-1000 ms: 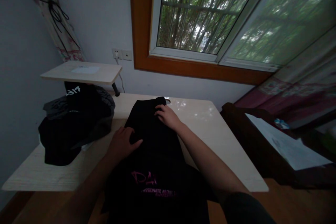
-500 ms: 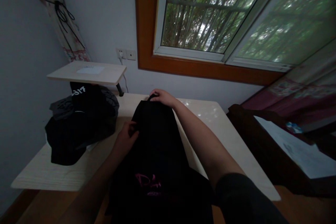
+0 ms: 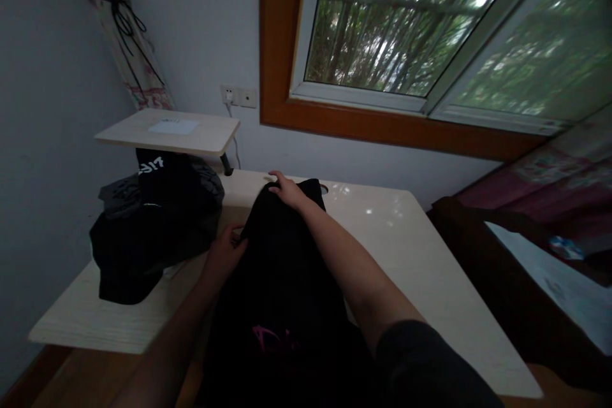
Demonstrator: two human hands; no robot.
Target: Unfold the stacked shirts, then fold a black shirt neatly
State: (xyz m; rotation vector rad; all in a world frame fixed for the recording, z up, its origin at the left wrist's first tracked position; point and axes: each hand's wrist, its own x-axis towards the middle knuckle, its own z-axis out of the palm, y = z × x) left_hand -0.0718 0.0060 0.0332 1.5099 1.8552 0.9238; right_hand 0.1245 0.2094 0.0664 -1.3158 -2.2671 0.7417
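Currently both arms reach up from the bottom of the frame, the right forearm slanting in from the lower right and stretching farther than the left one. The right hand (image 3: 288,191) bends over the far left corner of a black garment (image 3: 287,274), its forefinger extended and its thumb set apart below; whether cloth is caught under this grip cannot be told. The left hand (image 3: 224,256) lies lower, at the garment's left edge, thumb and fingers curled toward each other, but the dark cloth hides whether that grip pinches anything. The garment fills the lower centre of the frame, narrowing toward its far end. Half a second ago the right hand was higher and farther right, with a raised loop of cloth at its fingers; now it has come left and nearer, and the garment's far right corner shows beside it. Less of the pink lettering (image 3: 276,339) is visible, and the whole view has shifted so that fixed things appear farther right. A dark pile of clothes (image 3: 160,236) under the raised shelf (image 3: 210,130) bounds the left hand closely at centre left. The tabletop (image 3: 411,268) widens on the right, leaving broad room up to its slanting edge, while the wall (image 3: 344,153) stands just behind its far edge.
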